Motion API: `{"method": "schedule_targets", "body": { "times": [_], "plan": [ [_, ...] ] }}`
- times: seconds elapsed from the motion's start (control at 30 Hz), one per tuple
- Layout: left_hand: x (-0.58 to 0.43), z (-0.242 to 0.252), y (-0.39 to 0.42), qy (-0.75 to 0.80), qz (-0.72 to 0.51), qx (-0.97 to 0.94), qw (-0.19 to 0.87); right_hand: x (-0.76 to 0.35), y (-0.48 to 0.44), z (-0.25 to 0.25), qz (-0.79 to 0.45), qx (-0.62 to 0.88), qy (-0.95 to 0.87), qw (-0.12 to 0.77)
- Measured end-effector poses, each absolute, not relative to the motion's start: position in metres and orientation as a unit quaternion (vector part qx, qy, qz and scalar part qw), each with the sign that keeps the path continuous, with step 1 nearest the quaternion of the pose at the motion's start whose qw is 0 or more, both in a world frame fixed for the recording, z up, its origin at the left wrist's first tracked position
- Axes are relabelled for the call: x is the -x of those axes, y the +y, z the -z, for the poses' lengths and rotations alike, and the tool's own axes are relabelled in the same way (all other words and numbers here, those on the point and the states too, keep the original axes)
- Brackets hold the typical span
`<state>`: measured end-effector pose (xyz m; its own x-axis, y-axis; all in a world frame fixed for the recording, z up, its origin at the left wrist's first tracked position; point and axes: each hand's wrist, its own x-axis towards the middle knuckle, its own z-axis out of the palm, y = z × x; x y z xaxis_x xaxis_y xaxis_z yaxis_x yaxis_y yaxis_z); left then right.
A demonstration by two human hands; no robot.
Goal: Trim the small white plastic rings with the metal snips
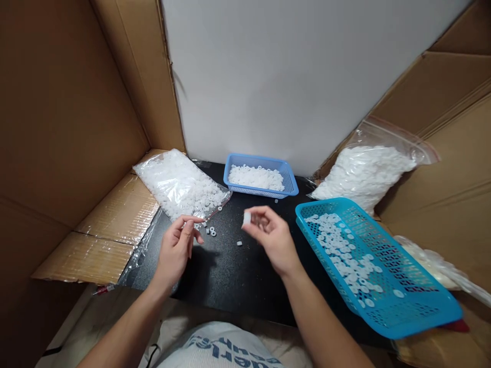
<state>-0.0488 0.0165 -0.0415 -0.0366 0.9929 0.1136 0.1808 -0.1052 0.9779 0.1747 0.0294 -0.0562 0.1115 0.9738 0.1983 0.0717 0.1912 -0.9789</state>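
My right hand pinches a small white plastic piece between thumb and index finger, above the black tabletop. My left hand is open with half-curled fingers spread apart, close to several loose white plastic rings by the mouth of a clear bag. Nothing shows clearly in its grasp. A single white piece lies on the table between both hands. The clear bag, full of small white rings, lies flat beyond my left hand.
A blue basket of white rings stands at the back. On the right, a larger turquoise basket holds scattered white discs. Behind it leans a zip bag of white pieces. Cardboard walls enclose the sides.
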Motion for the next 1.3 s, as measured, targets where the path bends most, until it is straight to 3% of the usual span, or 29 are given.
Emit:
{"method": "schedule_targets", "body": {
  "times": [0.13,0.3,0.57,0.7,1.1,1.3],
  "plan": [
    [0.066,0.062,0.027,0.563,-0.455,-0.601,0.338,-0.209,0.111,0.052,-0.291,0.586,-0.498,0.569],
    [0.068,0.080,0.029,0.574,-0.373,-0.680,0.264,-0.230,0.169,0.045,-0.218,0.651,-0.526,0.501],
    [0.073,0.098,0.040,0.592,-0.288,-0.732,0.176,-0.143,0.079,0.096,-0.302,0.527,-0.728,0.318],
    [0.077,0.102,0.042,0.594,-0.262,-0.744,0.155,-0.121,0.055,0.112,-0.298,0.520,-0.749,0.282],
    [0.084,0.100,0.031,0.546,-0.287,-0.767,0.176,-0.127,0.072,0.115,-0.323,0.437,-0.784,0.299],
    [0.069,0.093,0.036,0.502,-0.280,-0.796,0.191,-0.136,0.078,0.120,-0.333,0.480,-0.708,0.396]
  ]
}}
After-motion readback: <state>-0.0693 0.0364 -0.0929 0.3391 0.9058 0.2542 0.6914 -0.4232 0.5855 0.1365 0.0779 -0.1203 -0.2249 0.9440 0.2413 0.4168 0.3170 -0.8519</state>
